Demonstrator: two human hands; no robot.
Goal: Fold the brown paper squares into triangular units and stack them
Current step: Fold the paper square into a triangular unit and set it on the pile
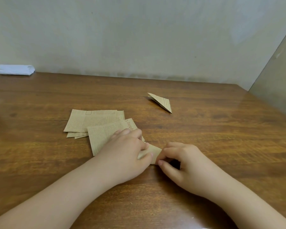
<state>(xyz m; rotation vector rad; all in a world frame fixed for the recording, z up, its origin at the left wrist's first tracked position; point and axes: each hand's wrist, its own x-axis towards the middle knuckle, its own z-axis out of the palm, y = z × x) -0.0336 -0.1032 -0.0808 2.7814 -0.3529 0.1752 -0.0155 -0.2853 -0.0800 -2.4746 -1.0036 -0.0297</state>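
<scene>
We see a loose pile of flat brown printed paper squares (92, 121) at centre frame, a small brown partly folded piece (153, 150) just below-right, and a finished brown paper triangle (162, 102) lying upper right.

A plain home corner: a varnished wooden table (205, 129) against bare painted walls (139, 38).

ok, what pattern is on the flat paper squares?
Tan-brown with newspaper-style print on the paper squares; head view, the only one.
</scene>
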